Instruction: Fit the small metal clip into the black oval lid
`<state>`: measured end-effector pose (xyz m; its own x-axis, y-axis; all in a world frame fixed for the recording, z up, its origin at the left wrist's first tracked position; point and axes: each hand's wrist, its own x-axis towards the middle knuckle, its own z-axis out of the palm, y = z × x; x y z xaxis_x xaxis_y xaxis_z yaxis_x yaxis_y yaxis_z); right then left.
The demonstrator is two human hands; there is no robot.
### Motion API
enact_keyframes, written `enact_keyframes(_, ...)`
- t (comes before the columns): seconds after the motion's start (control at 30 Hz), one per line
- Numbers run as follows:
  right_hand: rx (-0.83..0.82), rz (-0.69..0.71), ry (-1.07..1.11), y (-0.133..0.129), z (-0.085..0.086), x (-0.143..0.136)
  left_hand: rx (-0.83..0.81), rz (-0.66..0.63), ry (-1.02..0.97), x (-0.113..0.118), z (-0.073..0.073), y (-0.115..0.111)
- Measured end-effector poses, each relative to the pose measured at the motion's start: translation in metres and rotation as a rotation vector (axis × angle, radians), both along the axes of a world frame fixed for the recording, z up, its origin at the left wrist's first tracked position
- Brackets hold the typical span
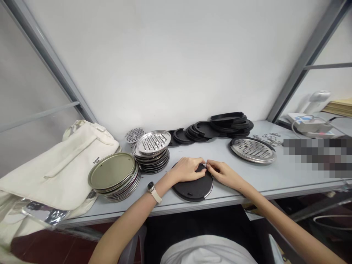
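A round black disc [194, 189] lies flat near the table's front edge, a thin silver rim showing along its right side. My left hand [189, 169] rests over its upper part, thumb and forefinger pinched at the top right rim. From the right, my right hand [222, 173] meets it there, thumb and fingertips also pinched. Something tiny and pale shows between the fingertips, too small to make out. Left of the hands stand a stack of round metal graters [154, 143] and a stack of round olive-coloured plates [112, 170].
Black round covers [206, 129] lie piled along the wall. To the right are a round grater with a partly black rim [253, 149] and loose small metal pieces [271, 138]. A cream bag [63, 161] fills the left end. Metal posts [291, 80] frame the bench.
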<state>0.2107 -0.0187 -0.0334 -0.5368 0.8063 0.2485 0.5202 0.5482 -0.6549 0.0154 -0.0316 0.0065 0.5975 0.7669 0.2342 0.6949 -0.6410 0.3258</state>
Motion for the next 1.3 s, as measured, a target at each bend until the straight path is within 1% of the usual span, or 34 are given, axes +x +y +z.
enact_keyframes(0.17,-0.007,0.004,-0.004,-0.0006,0.0002,0.0007,0.014,-0.013,-0.007,-0.0002,-0.0006,0.0004)
enact_keyframes(0.47,-0.02,-0.002,-0.015,-0.0032,0.0037,-0.0002,0.036,0.005,0.017,0.0013,0.0002,-0.0008)
enact_keyframes(0.7,-0.003,0.011,-0.035,-0.0012,0.0028,0.0014,0.052,0.003,0.054,0.0004,0.0001,-0.0009)
enact_keyframes(1.0,-0.03,-0.014,-0.015,-0.0017,0.0044,-0.0007,0.034,-0.007,0.024,-0.0002,-0.002,0.0004)
enact_keyframes(1.3,-0.021,-0.016,0.003,-0.0014,0.0048,-0.0018,0.034,-0.028,-0.012,-0.001,-0.0028,0.0009)
